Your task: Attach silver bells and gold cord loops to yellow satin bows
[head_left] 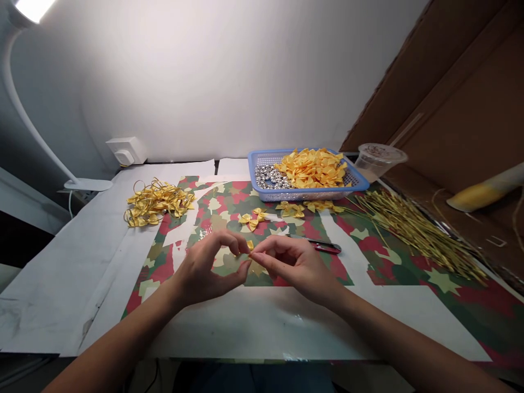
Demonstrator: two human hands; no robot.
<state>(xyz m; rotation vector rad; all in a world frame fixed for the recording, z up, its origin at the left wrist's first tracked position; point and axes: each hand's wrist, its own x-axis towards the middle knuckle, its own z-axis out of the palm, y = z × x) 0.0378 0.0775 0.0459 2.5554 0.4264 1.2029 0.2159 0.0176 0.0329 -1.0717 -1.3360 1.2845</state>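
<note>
My left hand [204, 268] and my right hand [295, 264] meet over the middle of the table. Thumb and fingers of each are pinched on a small yellow ribbon bow [250, 245], mostly hidden by the fingertips. Just beyond them lie a few loose yellow bows [253, 218], with more of them [290, 209] in front of the basket. A red-and-black utility knife [326, 247] rests behind my right hand.
A blue basket [301, 195] holds yellow bows [313, 168] and silver beads [271, 177]. Bows with ties [158, 203] are heaped at left. Gold-green ties [421, 232] spread at right, near a plastic cup [379, 158] and cardboard [434, 87]. A lamp [88, 184] stands left.
</note>
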